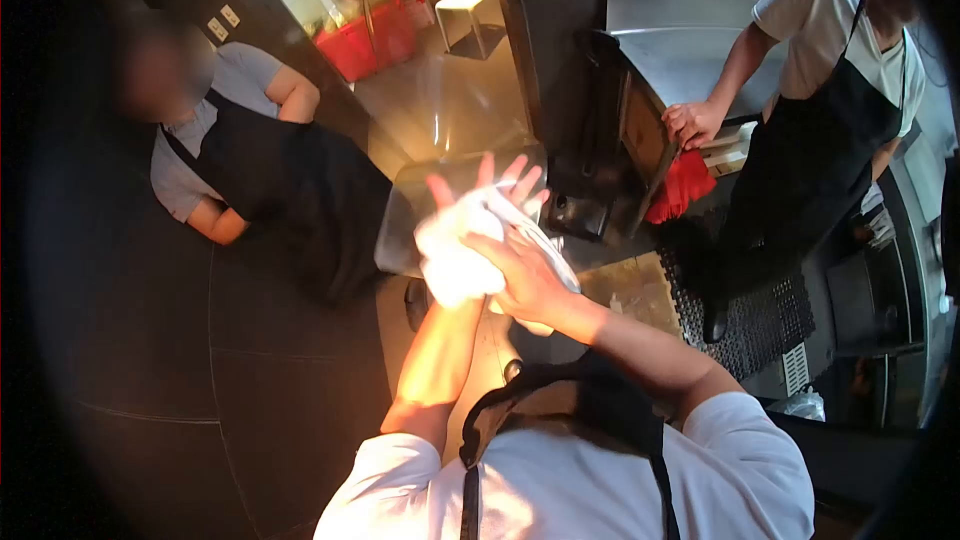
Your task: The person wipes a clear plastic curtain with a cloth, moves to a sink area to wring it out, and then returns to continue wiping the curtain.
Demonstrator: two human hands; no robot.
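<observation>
I read the white cloth (452,262) as light and limp: left hand (508,182) splayed under it, right hand (522,276) clamped on its bunched middle, the best hold.

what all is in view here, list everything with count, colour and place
white cloth towel: one, white, centre, bunched between the person's hands
red plastic basket: one, red, top, left of centre
white stool: one, white, top centre
steel counter: one, grey, top right
red fringed cloth: one, red, hanging below the counter's edge
black rubber floor mat: one, black, right, under a co-worker's feet
co-worker in grey shirt: one, black apron, left, arms folded
co-worker in white shirt: one, black apron, right, hand on the counter's edge
left hand: one, fingers spread, behind the towel
right hand: one, gripping the towel from the front
</observation>
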